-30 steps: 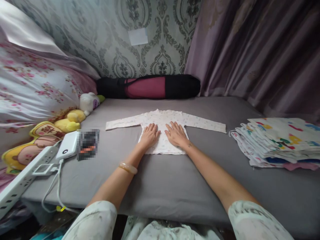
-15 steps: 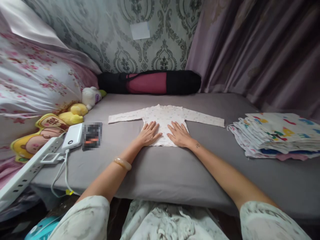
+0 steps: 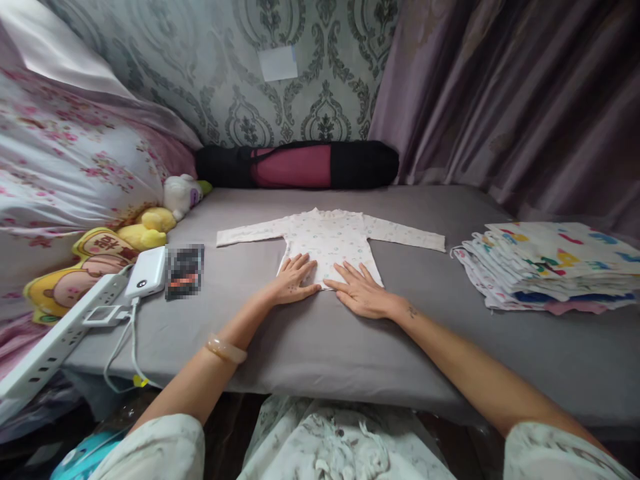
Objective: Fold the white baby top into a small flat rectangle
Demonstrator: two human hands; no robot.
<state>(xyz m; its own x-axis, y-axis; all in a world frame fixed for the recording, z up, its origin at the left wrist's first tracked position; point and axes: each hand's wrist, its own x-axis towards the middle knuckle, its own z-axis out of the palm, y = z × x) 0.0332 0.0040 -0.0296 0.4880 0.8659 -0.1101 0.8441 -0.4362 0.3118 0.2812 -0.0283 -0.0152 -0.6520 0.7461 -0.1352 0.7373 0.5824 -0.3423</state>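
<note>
A small white long-sleeved shirt with a fine print lies flat, sleeves spread out to both sides and collar away from me. My left hand rests open on its lower left corner, fingers spread over the cloth. On the lower right part of the hem, my right hand lies flat with its fingers apart. Both palms reach past the hem onto the grey sheet. Between my thumbs a short piece of the hem shows.
A stack of folded clothes sits at the right. On the left are a white power bank, a power strip, a blurred dark packet and plush toys. A black and red long bag lies along the wall.
Both hands have slid down the shirt toward me, from its lower body to the hem. More of the shirt's printed front now shows.
</note>
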